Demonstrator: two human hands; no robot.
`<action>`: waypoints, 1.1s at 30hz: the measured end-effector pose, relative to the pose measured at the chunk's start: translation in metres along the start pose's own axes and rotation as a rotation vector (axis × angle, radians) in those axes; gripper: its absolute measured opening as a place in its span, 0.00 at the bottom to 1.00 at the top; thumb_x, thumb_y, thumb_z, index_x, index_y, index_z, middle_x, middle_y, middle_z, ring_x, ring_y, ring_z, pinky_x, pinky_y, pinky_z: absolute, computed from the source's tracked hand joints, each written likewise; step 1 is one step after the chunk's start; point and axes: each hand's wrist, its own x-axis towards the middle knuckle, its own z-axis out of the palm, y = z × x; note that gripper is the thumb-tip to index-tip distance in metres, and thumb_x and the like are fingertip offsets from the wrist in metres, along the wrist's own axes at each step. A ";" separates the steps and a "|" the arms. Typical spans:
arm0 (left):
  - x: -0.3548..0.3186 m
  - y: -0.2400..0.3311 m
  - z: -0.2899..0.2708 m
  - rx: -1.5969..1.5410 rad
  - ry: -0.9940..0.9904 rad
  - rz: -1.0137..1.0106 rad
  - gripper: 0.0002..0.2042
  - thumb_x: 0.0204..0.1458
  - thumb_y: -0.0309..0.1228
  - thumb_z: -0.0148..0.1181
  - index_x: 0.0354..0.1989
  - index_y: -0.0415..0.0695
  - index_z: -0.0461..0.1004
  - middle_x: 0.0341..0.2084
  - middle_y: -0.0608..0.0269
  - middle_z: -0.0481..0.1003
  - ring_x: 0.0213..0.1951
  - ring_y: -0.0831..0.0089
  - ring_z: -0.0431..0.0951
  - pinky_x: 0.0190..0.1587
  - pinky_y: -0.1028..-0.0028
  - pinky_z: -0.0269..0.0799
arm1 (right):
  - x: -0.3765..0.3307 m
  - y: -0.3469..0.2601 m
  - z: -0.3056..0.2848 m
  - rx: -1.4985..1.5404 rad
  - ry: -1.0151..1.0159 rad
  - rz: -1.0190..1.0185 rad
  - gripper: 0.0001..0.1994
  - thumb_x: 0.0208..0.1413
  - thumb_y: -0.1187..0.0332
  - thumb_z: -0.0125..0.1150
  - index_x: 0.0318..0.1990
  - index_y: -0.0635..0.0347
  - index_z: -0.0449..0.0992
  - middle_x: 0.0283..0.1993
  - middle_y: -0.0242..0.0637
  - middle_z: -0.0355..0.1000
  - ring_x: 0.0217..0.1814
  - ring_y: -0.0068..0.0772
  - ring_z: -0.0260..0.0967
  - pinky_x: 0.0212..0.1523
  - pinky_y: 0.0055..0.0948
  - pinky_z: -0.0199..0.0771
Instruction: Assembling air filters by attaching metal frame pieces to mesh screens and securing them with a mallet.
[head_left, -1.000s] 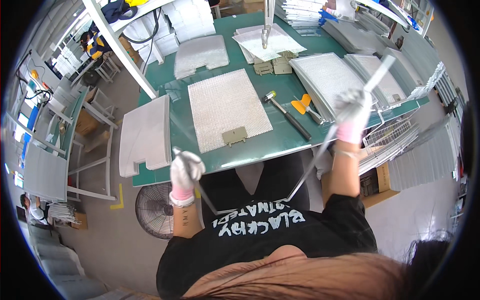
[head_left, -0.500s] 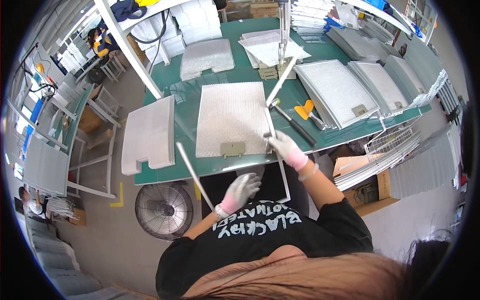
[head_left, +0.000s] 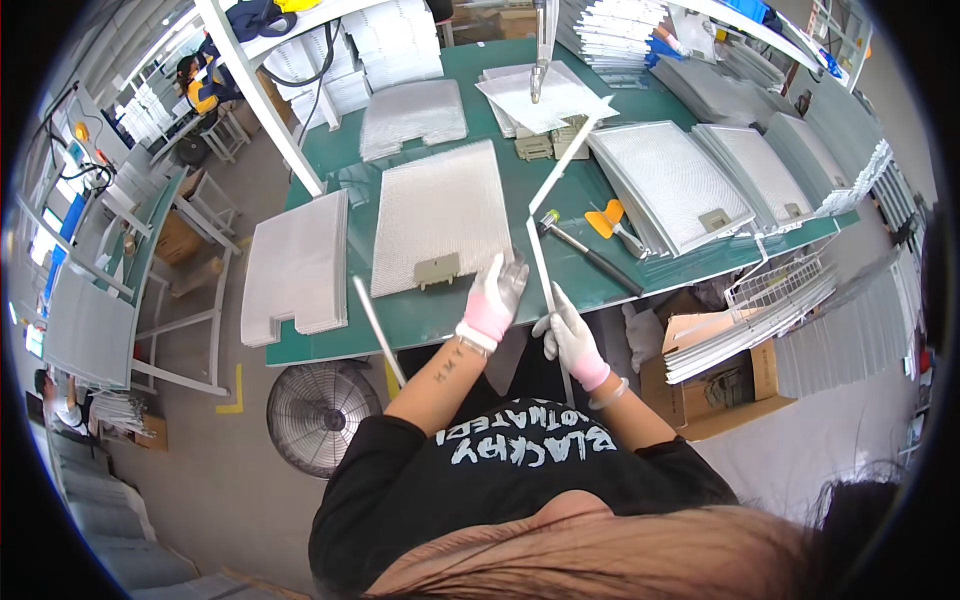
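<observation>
My right hand point(head_left: 572, 338), in a white glove with a pink cuff, is closed around a thin white bent frame strip point(head_left: 540, 262). The strip angles up and away over the green table; a white length point(head_left: 378, 335) to the left looks like part of the same frame, the join being hidden by my arm. My left hand point(head_left: 497, 292), gloved alike, is at the near right corner of a silvery mesh panel point(head_left: 440, 205). Its fingers are stretched out, seemingly touching the panel's edge. A grey-beige clip plate point(head_left: 437, 269) sits at the panel's near edge.
A hammer point(head_left: 600, 262) and an orange-handled tool point(head_left: 607, 217) lie right of the strip. Stacked panels stand left point(head_left: 295, 265) and right point(head_left: 675, 185). Overhead hangs a power driver point(head_left: 540, 75). A floor fan point(head_left: 325, 418) stands below the table's front edge.
The mesh panel has shifted left and turned slightly. My left hand has risen from near my body to its corner. My right hand has moved slightly nearer, still on the strip.
</observation>
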 end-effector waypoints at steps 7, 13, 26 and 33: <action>0.053 0.011 -0.009 0.001 0.007 0.113 0.08 0.58 0.30 0.55 0.43 0.41 0.70 0.42 0.59 0.73 0.46 0.66 0.72 0.51 0.65 0.68 | 0.026 0.001 0.009 0.375 -0.140 0.176 0.26 0.69 0.64 0.40 0.72 0.50 0.45 0.31 0.36 0.67 0.15 0.17 0.48 0.18 0.20 0.56; 0.056 0.013 -0.016 0.108 0.028 0.171 0.07 0.58 0.28 0.56 0.41 0.40 0.73 0.37 0.60 0.75 0.41 0.68 0.75 0.47 0.68 0.71 | 0.012 -0.004 0.015 0.184 -0.098 0.187 0.26 0.69 0.66 0.39 0.72 0.53 0.44 0.29 0.36 0.67 0.15 0.16 0.50 0.17 0.19 0.57; -0.054 -0.006 -0.005 0.339 -0.266 0.050 0.18 0.66 0.36 0.40 0.56 0.35 0.66 0.47 0.55 0.73 0.43 0.63 0.76 0.52 0.62 0.72 | 0.128 -0.049 0.006 -0.318 -0.111 0.233 0.15 0.61 0.66 0.55 0.52 0.61 0.68 0.29 0.27 0.67 0.20 0.14 0.60 0.20 0.17 0.64; -0.087 0.164 -0.077 2.314 0.520 1.226 0.19 0.58 0.33 0.50 0.55 0.35 0.69 0.47 0.46 0.72 0.53 0.48 0.68 0.56 0.59 0.62 | 0.129 -0.031 -0.008 0.059 -0.125 0.317 0.06 0.59 0.73 0.53 0.42 0.59 0.64 0.23 0.26 0.57 0.19 0.18 0.55 0.18 0.21 0.59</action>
